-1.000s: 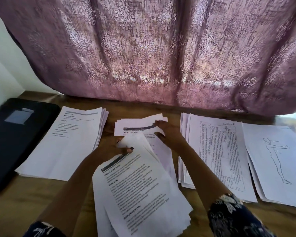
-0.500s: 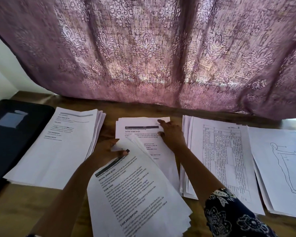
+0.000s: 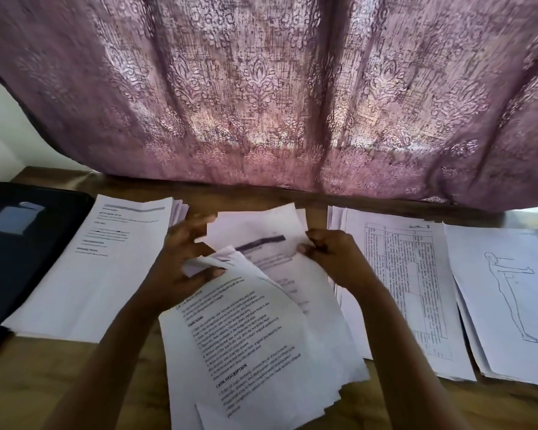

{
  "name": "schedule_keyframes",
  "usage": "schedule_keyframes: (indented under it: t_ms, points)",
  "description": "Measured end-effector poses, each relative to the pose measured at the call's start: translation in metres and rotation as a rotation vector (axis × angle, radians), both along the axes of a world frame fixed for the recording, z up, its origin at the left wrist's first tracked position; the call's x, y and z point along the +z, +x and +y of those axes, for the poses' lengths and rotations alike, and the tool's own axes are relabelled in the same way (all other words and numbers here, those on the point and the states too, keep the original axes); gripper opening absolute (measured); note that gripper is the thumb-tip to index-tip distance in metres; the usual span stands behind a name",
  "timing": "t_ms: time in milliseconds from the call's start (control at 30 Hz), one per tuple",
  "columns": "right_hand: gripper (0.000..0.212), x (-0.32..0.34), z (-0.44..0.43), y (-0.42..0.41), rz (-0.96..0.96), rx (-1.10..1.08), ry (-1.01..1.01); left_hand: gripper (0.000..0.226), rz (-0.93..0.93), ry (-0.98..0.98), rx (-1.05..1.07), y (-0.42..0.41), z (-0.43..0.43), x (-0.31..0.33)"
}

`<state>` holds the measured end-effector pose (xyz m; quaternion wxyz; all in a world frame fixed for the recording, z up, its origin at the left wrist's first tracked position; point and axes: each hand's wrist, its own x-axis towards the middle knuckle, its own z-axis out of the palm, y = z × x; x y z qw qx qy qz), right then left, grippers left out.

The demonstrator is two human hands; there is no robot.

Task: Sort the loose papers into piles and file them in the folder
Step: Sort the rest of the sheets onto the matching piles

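The fingers point(image 3: 314, 243) of the right hand point(image 3: 336, 262) are curled and pinch the right edge of one sheet point(image 3: 255, 231) with a dark bar near its top. The sheet is blurred and tilted, and the bar goes up to the right. The fingers point(image 3: 193, 226) of the left hand point(image 3: 180, 268) are bent too and reach the sheet's left edge. The left thumb presses on the curled top of the loose bundle point(image 3: 246, 352) that this hand holds. So the sheet lies between the two hands, and the right hand seems to have the better hold on it.

The next move is likely to lay this sheet on a pile. The middle pile point(image 3: 314, 290) lies right under it, with its long side running away from the person. The sheet would only need to go down and turn straight.

From big to small, there is one purple curtain point(image 3: 261, 103) and one wooden bench point(image 3: 44, 367). One black folder point(image 3: 19, 259) lies flat at the far left, well apart from the sheet and nearer the left hand. Four piles sit in a row:
- the text pile point(image 3: 106, 268)
- the middle pile
- the table pile point(image 3: 410, 290)
- the drawing pile point(image 3: 503, 305)

Then there is one loose bundle, one sheet and two hands.
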<state>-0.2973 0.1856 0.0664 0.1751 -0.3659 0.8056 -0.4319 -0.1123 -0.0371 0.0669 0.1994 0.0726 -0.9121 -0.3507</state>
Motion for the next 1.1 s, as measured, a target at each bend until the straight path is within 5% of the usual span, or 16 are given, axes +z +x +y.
schedule_keyframes:
  t_ms: [100, 267, 400, 567, 733, 867, 1100]
  points:
    - [0.030, -0.002, -0.007, 0.020, -0.078, 0.148, 0.092, 0.054, 0.034, -0.082, -0.039, -0.001, 0.000, 0.005]
    - [0.010, -0.020, -0.022, 0.043, -0.196, 0.168, 0.081, 0.059, -0.324, 0.231, 0.045, -0.004, 0.013, 0.010]
    - [0.024, -0.029, -0.015, 0.077, -0.368, 0.052, -0.102, 0.030, -0.339, 0.327, 0.087, -0.009, 0.017, 0.000]
    - [0.014, -0.046, -0.009, 0.112, -0.530, -0.147, -0.242, 0.029, -0.401, 0.372, 0.084, -0.013, 0.013, -0.017]
    - [0.021, -0.051, -0.016, 0.067, -0.329, -0.175, -0.073, 0.021, -0.477, 0.377, 0.087, -0.012, 0.006, -0.031]
    - [0.025, -0.037, -0.032, 0.006, 0.188, -0.204, 0.117, 0.007, -0.475, 0.324, 0.101, -0.012, 0.004, -0.029]
    - [0.070, -0.065, -0.061, -0.057, 0.247, 0.072, 0.424, 0.006, -0.412, 0.391, 0.135, -0.016, -0.006, -0.041]
